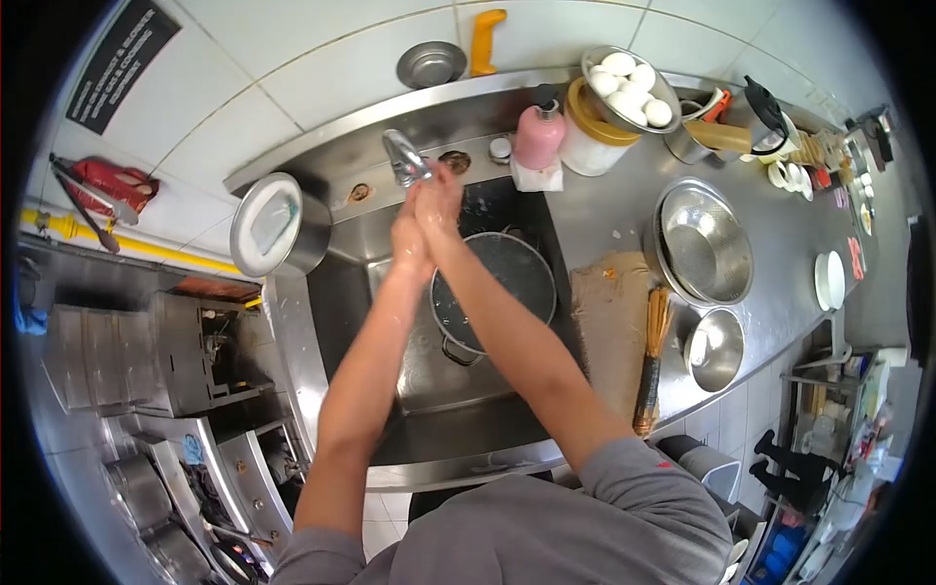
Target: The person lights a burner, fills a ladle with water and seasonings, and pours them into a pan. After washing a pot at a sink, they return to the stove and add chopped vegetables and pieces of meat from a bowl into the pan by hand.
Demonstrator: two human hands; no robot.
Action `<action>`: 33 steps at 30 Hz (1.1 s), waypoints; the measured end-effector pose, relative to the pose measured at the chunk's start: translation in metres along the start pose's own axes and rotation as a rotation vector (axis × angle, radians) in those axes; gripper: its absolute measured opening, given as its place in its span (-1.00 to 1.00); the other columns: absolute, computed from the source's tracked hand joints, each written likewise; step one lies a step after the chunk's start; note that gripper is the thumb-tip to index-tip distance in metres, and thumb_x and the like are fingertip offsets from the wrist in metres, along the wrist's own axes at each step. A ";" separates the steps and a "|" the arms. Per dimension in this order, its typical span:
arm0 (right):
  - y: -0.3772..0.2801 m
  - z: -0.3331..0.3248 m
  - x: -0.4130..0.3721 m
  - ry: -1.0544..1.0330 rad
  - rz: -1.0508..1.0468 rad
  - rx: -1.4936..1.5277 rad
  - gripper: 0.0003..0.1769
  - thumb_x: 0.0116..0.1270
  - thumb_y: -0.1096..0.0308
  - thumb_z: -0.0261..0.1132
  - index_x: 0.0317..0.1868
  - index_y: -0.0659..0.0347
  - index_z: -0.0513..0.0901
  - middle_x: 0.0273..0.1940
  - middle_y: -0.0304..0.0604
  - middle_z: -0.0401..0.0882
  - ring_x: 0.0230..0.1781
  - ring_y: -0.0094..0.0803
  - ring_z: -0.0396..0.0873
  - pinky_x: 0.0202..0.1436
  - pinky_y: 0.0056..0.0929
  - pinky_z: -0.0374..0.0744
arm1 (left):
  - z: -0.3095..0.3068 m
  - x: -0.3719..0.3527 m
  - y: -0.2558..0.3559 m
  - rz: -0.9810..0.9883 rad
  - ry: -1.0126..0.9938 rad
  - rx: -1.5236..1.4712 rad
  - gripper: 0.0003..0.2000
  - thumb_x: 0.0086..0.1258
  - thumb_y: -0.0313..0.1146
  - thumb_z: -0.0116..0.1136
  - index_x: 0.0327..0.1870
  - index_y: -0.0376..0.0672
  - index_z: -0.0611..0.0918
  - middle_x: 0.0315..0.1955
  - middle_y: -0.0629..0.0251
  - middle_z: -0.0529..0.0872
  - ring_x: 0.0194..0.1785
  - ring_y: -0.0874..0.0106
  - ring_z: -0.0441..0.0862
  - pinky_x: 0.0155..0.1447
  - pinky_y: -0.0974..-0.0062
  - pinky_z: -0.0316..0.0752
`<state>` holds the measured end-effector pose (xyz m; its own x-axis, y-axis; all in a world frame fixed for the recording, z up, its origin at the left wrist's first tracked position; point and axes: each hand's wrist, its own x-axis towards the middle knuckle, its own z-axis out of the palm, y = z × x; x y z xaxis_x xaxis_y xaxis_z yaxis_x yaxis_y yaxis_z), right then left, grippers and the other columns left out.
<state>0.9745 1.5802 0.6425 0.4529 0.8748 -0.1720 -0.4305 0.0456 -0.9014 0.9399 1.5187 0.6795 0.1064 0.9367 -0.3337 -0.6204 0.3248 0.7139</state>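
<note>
**Hands at the tap.** Risk: drips from the hands would probably fall into the pot (495, 288), which stands in the sink (341, 292) directly beneath the forearms; a lowered forearm could also knock the pot's rim. Pose: both arms reach forward, the left hand (408, 242) and right hand (441, 195) pressed palm to palm just below the tap (402, 156), fingers straight and close together, holding nothing. A pink soap bottle (539, 132) stands near, on the ledge.
</note>
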 end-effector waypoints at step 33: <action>-0.050 -0.048 0.046 -0.652 0.066 -0.034 -0.55 0.39 0.42 0.25 0.22 0.45 0.48 0.10 -0.02 0.61 0.05 -0.30 0.63 0.14 -0.30 0.63 | -0.326 -0.368 0.097 0.575 0.811 0.924 -0.68 0.43 -0.19 0.22 -0.41 -0.31 0.66 -0.68 0.15 0.56 -0.58 0.40 0.51 -0.40 0.34 0.44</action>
<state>1.0547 1.5948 0.6608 -0.1444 0.9888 0.0391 -0.4119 -0.0242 -0.9109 0.5877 1.1630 0.6709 -0.6714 0.7325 0.1126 0.3562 0.1858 0.9157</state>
